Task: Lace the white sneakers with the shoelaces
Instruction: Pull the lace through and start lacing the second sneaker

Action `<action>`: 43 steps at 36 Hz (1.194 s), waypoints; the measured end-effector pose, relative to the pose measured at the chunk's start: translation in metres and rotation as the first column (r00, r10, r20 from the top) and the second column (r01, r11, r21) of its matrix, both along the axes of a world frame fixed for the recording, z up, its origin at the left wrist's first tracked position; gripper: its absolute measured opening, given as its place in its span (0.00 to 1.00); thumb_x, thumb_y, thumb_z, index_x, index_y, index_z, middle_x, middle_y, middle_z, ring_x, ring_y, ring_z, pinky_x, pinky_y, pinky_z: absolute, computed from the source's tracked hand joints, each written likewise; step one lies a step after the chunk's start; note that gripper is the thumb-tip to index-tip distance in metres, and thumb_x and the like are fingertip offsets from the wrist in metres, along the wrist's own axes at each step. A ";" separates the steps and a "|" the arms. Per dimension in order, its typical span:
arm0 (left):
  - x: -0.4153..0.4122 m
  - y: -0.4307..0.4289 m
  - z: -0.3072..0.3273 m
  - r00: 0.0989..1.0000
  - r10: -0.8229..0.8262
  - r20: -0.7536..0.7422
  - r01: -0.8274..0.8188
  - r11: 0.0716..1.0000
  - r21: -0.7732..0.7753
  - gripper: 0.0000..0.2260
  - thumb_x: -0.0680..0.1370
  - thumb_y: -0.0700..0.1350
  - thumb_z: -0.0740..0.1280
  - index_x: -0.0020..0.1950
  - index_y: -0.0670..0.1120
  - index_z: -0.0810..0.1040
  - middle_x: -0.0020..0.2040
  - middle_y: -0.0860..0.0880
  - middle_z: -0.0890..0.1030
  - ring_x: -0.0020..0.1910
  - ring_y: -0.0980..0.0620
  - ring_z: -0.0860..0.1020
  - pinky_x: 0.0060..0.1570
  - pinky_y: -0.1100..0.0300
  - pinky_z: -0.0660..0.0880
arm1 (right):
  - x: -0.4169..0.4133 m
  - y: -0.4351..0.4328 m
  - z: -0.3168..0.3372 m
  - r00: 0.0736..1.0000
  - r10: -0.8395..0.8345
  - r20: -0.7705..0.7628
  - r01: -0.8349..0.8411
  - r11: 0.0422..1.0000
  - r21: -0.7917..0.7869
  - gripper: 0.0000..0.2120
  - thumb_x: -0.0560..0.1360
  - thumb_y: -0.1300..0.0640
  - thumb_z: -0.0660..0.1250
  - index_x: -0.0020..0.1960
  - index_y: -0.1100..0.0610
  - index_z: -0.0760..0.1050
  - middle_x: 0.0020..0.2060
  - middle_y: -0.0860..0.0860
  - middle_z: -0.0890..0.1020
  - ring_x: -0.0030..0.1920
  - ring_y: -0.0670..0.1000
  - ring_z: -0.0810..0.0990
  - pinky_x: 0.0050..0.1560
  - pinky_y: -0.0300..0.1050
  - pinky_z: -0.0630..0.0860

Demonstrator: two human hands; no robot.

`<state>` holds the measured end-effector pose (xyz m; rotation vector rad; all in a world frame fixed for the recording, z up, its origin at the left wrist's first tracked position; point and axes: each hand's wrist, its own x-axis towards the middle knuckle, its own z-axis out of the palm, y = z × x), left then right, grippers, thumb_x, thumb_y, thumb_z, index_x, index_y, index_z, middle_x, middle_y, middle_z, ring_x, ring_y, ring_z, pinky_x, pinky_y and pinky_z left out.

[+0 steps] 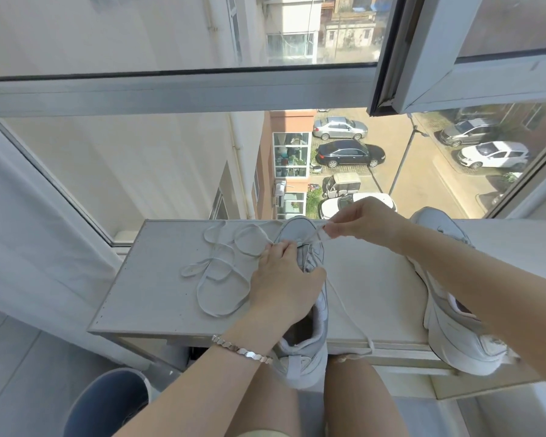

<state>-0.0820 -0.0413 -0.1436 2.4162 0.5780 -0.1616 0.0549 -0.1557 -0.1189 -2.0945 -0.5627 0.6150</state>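
Right-hand fingertips [331,230] are pinched tight on the free end of the threaded lace [312,236], which runs taut and slanting from the pinch down to the eyelets near the toe. The right hand [360,222] itself hovers above the far edge of the board, just right of the toe cap.

The left hand [284,279] is clamped over the front of the middle sneaker [309,351]: fingers curled over the laces area on the left side, thumb wrapped round the right side, so it's gripping the shoe and pinning it down. That shoe sits toe away from the person, heel hanging off the near edge of the white board [158,279]. The other half of the same lace, the trailing strand [350,313], wanders off to the right of the shoe across the board and drops over the near edge.

Left of the shoe there's a spare lace [199,290] lying in loose loops on the board, its nearest loop touching or just beside the left fingers, can't tell which.

The second sneaker [454,335] is over on the right, also toe away, partly hidden behind the right forearm, well apart from the first one.

Other bits: a silver bracelet [243,351] on the left wrist, a blue-grey bin [108,402] on the floor at lower left, the window frame [171,93] right behind the board, and parked cars [349,154] far below outside.
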 end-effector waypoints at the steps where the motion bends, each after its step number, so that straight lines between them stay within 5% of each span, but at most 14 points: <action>1: 0.000 0.000 0.000 1.000 0.000 0.000 0.000 1.000 -0.001 0.29 0.78 0.54 0.57 0.77 0.49 0.53 0.76 0.54 0.54 0.76 0.51 0.49 0.73 0.51 0.53 | 0.000 0.000 0.000 0.996 -0.028 0.081 0.029 1.000 -0.008 0.03 0.70 0.56 0.73 0.39 0.55 0.83 0.23 0.39 0.79 0.26 0.39 0.72 0.28 0.28 0.66; 3: 0.000 0.000 0.001 1.000 0.000 0.000 0.000 1.000 -0.005 0.29 0.78 0.54 0.57 0.77 0.49 0.53 0.77 0.54 0.53 0.76 0.52 0.48 0.73 0.52 0.53 | -0.003 0.001 -0.002 0.964 -0.060 0.260 0.076 0.996 -0.052 0.03 0.71 0.57 0.72 0.40 0.55 0.84 0.22 0.37 0.78 0.24 0.38 0.72 0.27 0.27 0.66; 6: 0.000 0.000 0.000 1.000 -0.001 0.001 0.001 1.000 -0.011 0.29 0.78 0.54 0.57 0.77 0.49 0.53 0.77 0.54 0.53 0.76 0.52 0.48 0.73 0.52 0.52 | -0.014 0.005 -0.007 0.858 -0.017 0.513 0.137 0.971 -0.197 0.06 0.74 0.58 0.67 0.45 0.55 0.84 0.37 0.46 0.84 0.38 0.44 0.78 0.39 0.39 0.72; 9: 0.000 0.000 0.000 1.000 -0.007 -0.002 0.007 1.000 -0.014 0.29 0.78 0.54 0.57 0.77 0.49 0.53 0.76 0.54 0.53 0.76 0.52 0.49 0.73 0.52 0.52 | -0.022 0.010 -0.016 0.804 -0.079 0.589 0.212 0.964 -0.160 0.09 0.75 0.58 0.63 0.49 0.54 0.81 0.40 0.49 0.83 0.43 0.51 0.78 0.41 0.41 0.72; 15: 0.002 0.002 -0.002 1.000 -0.010 -0.002 0.010 1.000 -0.006 0.28 0.78 0.54 0.57 0.77 0.49 0.54 0.76 0.53 0.55 0.75 0.50 0.50 0.73 0.52 0.53 | -0.026 0.013 -0.030 0.914 -0.311 0.261 0.285 0.949 0.131 0.02 0.75 0.59 0.65 0.44 0.56 0.77 0.31 0.51 0.77 0.27 0.45 0.68 0.25 0.31 0.63; 22: 0.018 0.017 0.010 0.997 0.009 0.080 -0.020 0.990 0.141 0.16 0.80 0.53 0.55 0.66 0.52 0.73 0.64 0.49 0.74 0.67 0.44 0.63 0.62 0.51 0.61 | -0.032 0.012 -0.031 0.898 -0.395 0.192 0.352 0.909 0.223 0.08 0.74 0.56 0.69 0.41 0.60 0.76 0.33 0.52 0.79 0.28 0.41 0.75 0.27 0.26 0.66; 25: 0.029 0.026 0.013 0.981 -0.055 0.188 0.047 0.998 0.050 0.13 0.80 0.47 0.60 0.63 0.53 0.76 0.59 0.49 0.76 0.62 0.46 0.69 0.62 0.52 0.66 | -0.035 0.014 -0.032 0.901 -0.405 0.152 0.357 0.895 0.267 0.08 0.74 0.57 0.68 0.42 0.61 0.75 0.31 0.51 0.80 0.24 0.38 0.74 0.27 0.28 0.68; 27: 0.035 0.031 0.011 0.967 -0.107 0.233 0.113 0.993 -0.014 0.08 0.78 0.45 0.64 0.53 0.52 0.81 0.50 0.51 0.78 0.55 0.48 0.73 0.58 0.50 0.70 | -0.037 0.015 -0.032 0.907 -0.409 0.098 0.362 0.878 0.313 0.07 0.74 0.60 0.68 0.42 0.63 0.76 0.31 0.54 0.80 0.25 0.39 0.75 0.29 0.31 0.72; 30: 0.042 0.036 0.007 0.951 -0.177 0.255 0.176 0.984 0.027 0.05 0.77 0.44 0.66 0.43 0.50 0.81 0.40 0.56 0.72 0.46 0.52 0.74 0.53 0.51 0.72 | -0.038 0.015 -0.030 0.916 -0.400 0.028 0.366 0.862 0.350 0.06 0.73 0.61 0.70 0.42 0.64 0.76 0.34 0.56 0.81 0.28 0.42 0.78 0.30 0.33 0.75; 38: 0.044 0.042 -0.003 0.925 -0.221 0.310 0.200 0.975 0.097 0.04 0.77 0.45 0.66 0.43 0.47 0.76 0.42 0.54 0.72 0.42 0.54 0.73 0.47 0.56 0.73 | -0.037 0.006 -0.028 0.955 -0.279 -0.101 0.297 0.890 0.346 0.10 0.68 0.68 0.73 0.35 0.57 0.74 0.30 0.52 0.78 0.26 0.40 0.76 0.32 0.32 0.76; 43: 0.043 0.041 -0.006 0.926 -0.157 0.343 0.156 0.987 0.031 0.04 0.76 0.45 0.67 0.42 0.47 0.76 0.40 0.56 0.72 0.40 0.58 0.73 0.44 0.61 0.71 | -0.034 0.001 -0.034 0.913 -0.397 -0.095 0.404 0.845 0.351 0.07 0.70 0.67 0.72 0.37 0.58 0.76 0.30 0.51 0.81 0.28 0.46 0.79 0.32 0.37 0.77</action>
